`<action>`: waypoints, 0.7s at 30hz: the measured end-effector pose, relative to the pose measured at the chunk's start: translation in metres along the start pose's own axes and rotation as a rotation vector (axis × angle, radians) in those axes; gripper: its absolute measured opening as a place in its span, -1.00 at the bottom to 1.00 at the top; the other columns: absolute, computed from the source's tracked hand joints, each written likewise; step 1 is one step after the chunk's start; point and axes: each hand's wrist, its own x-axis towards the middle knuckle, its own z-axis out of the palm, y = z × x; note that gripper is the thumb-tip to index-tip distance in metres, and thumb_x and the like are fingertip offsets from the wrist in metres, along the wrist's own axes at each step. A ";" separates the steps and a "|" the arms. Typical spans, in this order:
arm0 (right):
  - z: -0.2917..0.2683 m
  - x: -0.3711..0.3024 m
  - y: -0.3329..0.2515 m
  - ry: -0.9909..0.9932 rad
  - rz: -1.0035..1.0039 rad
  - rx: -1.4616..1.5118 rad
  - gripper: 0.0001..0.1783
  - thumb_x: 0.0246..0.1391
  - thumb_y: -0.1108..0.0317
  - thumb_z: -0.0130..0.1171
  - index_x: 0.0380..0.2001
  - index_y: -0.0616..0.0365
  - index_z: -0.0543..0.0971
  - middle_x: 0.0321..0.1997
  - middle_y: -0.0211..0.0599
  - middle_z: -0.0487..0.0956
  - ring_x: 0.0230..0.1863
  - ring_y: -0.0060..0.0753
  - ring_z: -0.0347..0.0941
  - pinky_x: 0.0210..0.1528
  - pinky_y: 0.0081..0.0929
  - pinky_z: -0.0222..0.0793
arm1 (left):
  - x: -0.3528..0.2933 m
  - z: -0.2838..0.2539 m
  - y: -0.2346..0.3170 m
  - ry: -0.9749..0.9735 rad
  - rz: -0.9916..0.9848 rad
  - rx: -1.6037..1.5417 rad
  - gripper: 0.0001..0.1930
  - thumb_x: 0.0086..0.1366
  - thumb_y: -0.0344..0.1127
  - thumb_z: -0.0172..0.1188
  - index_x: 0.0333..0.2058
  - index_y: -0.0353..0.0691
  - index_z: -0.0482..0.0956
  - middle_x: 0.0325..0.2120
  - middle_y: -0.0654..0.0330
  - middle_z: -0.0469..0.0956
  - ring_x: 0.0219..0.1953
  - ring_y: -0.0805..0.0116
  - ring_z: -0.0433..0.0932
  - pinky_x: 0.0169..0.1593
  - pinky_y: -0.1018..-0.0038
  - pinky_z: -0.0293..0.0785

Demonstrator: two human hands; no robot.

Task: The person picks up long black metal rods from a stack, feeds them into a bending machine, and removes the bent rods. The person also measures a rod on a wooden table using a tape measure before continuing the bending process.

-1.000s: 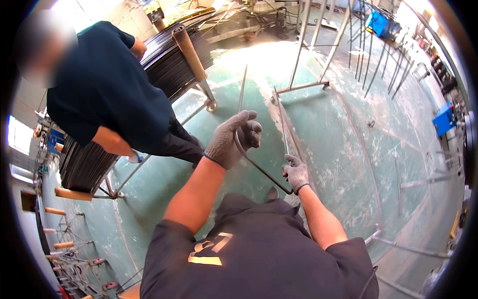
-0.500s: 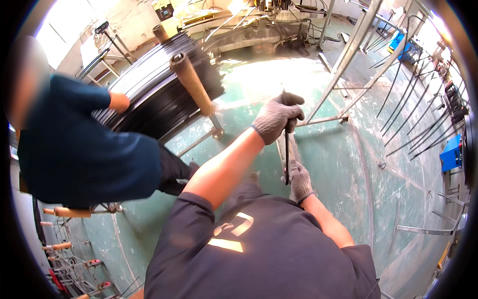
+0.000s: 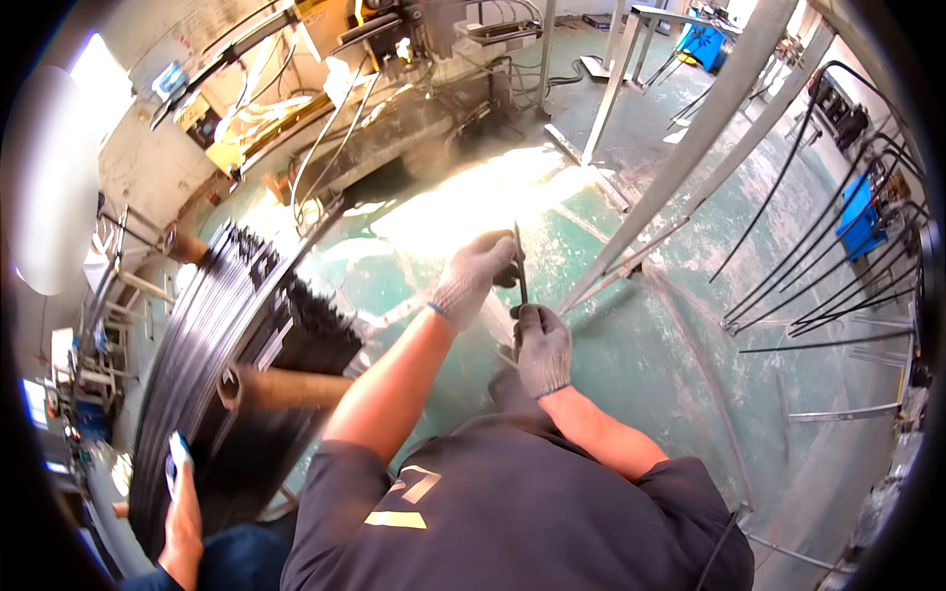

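Note:
Both my hands wear grey knit gloves and are held out in front of me over the green floor. My left hand [image 3: 475, 279] is closed around a thin dark rod [image 3: 522, 268], which stands nearly upright, its upper end poking out above the fingers. Just below and to the right, my right hand [image 3: 543, 350] has its fingers curled at the rod's lower part. The rod's lower end is hidden by that glove.
To my left, long black strips [image 3: 187, 345] lie stacked on a stand with a brown roller [image 3: 296, 389]. A co-worker's hand [image 3: 181, 527] is beside it. A metal frame [image 3: 680, 163] rises at right; bent black rods [image 3: 818, 256] hang beyond. Machinery [image 3: 414, 118] stands ahead.
The view has swung, and the strip stack sits lower at left. My two hands have come closer together along the rod. The co-worker has mostly left the picture, at lower left.

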 end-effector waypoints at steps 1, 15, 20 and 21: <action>0.010 0.036 -0.008 0.052 -0.013 0.001 -0.68 0.46 0.20 0.12 -0.21 0.25 0.68 -0.52 -0.49 0.51 -0.55 -0.64 0.34 -0.50 -0.49 0.25 | 0.021 -0.008 0.003 0.007 -0.012 0.024 -0.43 0.52 -0.03 0.24 0.23 -0.44 0.48 -0.12 0.03 0.68 -0.18 0.27 0.66 -0.03 0.31 0.63; 0.064 0.426 -0.126 0.378 -0.330 -0.393 -0.56 0.25 0.02 0.29 -0.26 0.27 0.72 -0.39 -0.02 0.69 -0.33 -0.03 0.62 -0.15 -0.17 0.49 | 0.330 -0.123 -0.008 0.303 -0.215 0.064 -0.66 0.43 -0.29 0.23 0.05 -0.41 0.58 -0.31 0.09 0.65 -0.39 0.35 0.60 -0.30 0.40 0.58; 0.044 0.534 -0.182 0.524 -0.393 -0.435 -0.58 0.29 -0.02 0.29 -0.25 0.18 0.73 -0.34 0.07 0.69 -0.23 0.22 0.64 -0.19 -0.04 0.50 | 0.445 -0.162 -0.012 0.205 -0.273 0.124 -0.68 0.38 -0.38 0.22 0.02 -0.46 0.57 -0.35 0.09 0.63 -0.43 0.37 0.57 -0.35 0.43 0.56; 0.032 0.555 -0.196 0.561 -0.460 -0.495 -0.60 0.28 -0.02 0.31 -0.25 0.13 0.74 -0.33 0.04 0.70 -0.24 0.18 0.65 -0.19 -0.05 0.51 | 0.465 -0.170 -0.008 0.202 -0.296 0.166 -0.69 0.37 -0.39 0.23 0.01 -0.47 0.58 -0.36 0.08 0.63 -0.45 0.37 0.57 -0.36 0.44 0.56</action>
